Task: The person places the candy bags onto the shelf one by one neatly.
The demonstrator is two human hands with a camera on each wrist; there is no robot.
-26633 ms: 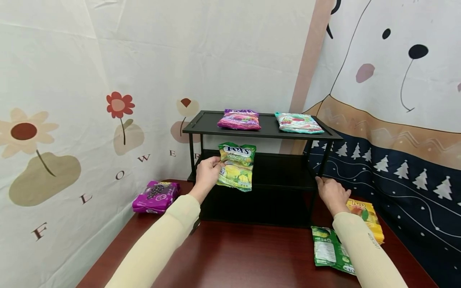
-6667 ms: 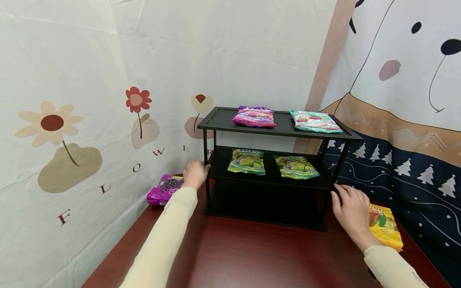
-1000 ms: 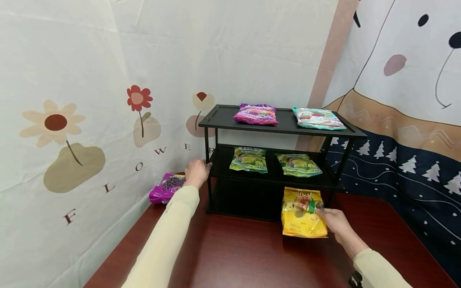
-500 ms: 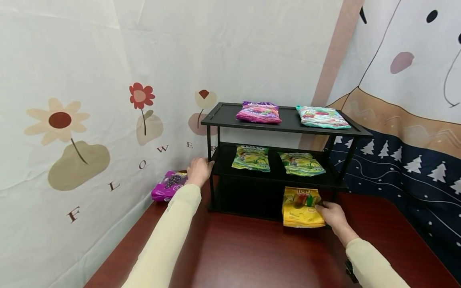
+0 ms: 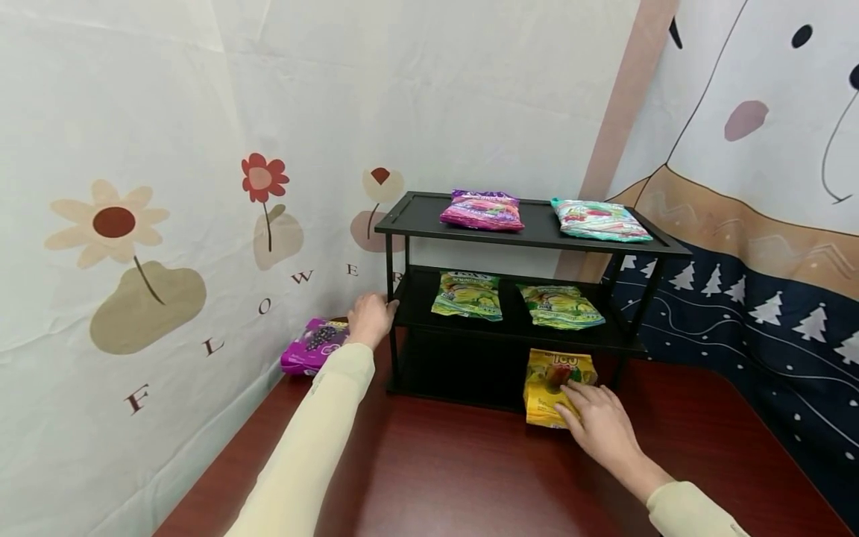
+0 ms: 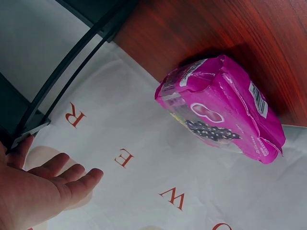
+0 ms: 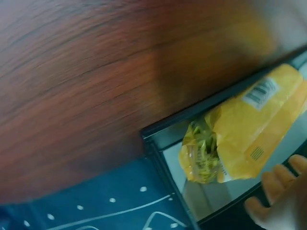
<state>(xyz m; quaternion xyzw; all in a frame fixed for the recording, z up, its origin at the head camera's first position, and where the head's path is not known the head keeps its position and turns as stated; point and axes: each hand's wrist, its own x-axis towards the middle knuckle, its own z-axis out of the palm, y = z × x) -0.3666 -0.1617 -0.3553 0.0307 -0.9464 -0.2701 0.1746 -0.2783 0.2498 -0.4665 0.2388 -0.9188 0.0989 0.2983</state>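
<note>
A yellow candy bag point(image 5: 546, 394) with a mango picture sits at the right end of the bottom shelf, its lower end at the shelf's front edge. My right hand point(image 5: 600, 429) lies over its lower right part, fingers fairly straight, the fingertips on or just above it. In the right wrist view, the same yellow bag point(image 7: 259, 124) is beside the fingers point(image 7: 278, 189). My left hand point(image 5: 370, 319) holds the black rack point(image 5: 470, 332) at its left post and middle shelf corner; in the left wrist view its other fingers point(image 6: 79, 184) hang loose.
Two green candy bags, the left point(image 5: 468, 297) and the right point(image 5: 562, 307), lie on the middle shelf. A pink-purple bag point(image 5: 483, 211) and a teal-white bag point(image 5: 599, 221) lie on top. A purple grape bag point(image 5: 310, 349) rests on the table point(image 5: 456, 470) left of the rack.
The yellow bag has come from the table's right side onto the bottom shelf. My right hand has loosened its pinch and opened over it. The left hand stays at the post.
</note>
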